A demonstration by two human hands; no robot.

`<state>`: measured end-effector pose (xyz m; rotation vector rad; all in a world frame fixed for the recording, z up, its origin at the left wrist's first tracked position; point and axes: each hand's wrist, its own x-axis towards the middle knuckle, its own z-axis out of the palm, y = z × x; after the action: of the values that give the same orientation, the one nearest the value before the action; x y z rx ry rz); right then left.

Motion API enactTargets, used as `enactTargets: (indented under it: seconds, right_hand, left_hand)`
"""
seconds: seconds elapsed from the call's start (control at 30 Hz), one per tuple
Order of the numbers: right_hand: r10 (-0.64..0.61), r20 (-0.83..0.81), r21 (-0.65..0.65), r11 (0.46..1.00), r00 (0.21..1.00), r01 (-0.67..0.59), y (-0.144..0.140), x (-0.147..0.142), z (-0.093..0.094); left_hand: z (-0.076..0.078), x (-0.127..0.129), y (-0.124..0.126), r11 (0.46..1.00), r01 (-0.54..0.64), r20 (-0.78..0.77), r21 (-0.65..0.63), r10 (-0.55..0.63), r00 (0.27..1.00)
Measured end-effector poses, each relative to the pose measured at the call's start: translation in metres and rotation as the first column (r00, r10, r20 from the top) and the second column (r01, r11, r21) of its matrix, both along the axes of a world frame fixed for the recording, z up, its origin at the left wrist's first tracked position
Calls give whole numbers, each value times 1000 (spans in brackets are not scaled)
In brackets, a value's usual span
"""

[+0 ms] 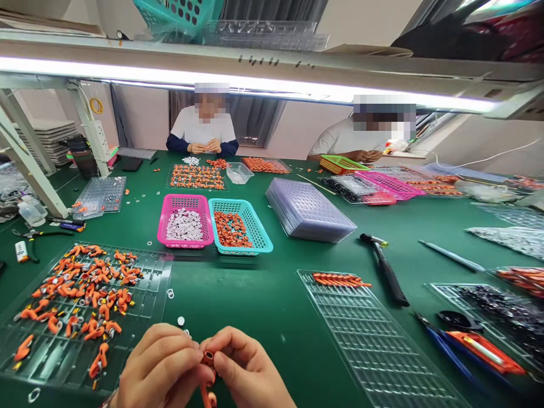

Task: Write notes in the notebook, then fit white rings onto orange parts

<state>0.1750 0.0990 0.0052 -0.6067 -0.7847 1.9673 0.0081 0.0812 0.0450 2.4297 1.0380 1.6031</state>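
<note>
At the bottom of the head view, my left hand (159,365) and my right hand (250,365) meet and pinch a small orange plastic part (208,357) with a dark oval opening facing up. More orange shows below the fingers, but where it joins is partly hidden. A white disc (181,321) lies on the green table just beyond my left hand. To the left, a clear tray (157,283) carries many curved orange pieces (91,283) with grey and yellow ends. A ribbed clear tray (361,334) on the right has a row of orange pieces (340,280) at its far end.
Ahead stand a pink basket (162,229) of white pieces and a turquoise basket (264,241) of orange pieces, with stacked clear trays (310,209) beside them. A hammer (389,272), blue-handled pliers (450,351) and a pen (453,256) lie right. Two people sit opposite.
</note>
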Motion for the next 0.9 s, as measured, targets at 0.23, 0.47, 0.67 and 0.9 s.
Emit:
enactTargets:
  seconds: [0.23, 0.47, 0.67, 0.9]
  right_hand:
    - [2, -28, 8, 1000, 1000, -2, 0, -1, 0]
    - [-4, 10, -14, 1000, 1000, 4, -2, -1, -1]
    - [8, -8, -27, 1000, 1000, -8, 0, -1, -2]
    - [-6, -28, 14, 1000, 1000, 6, -1, -2, -1]
  left_hand:
    - [4, -2, 0, 999, -4, -62, 36, 6, 998]
    - [8, -2, 2, 999, -6, -81, 47, 9, 997]
    - [6, 0, 2, 999, -9, -74, 48, 13, 997]
    - [-1, 1, 4, 999, -9, -14, -46, 9, 1000]
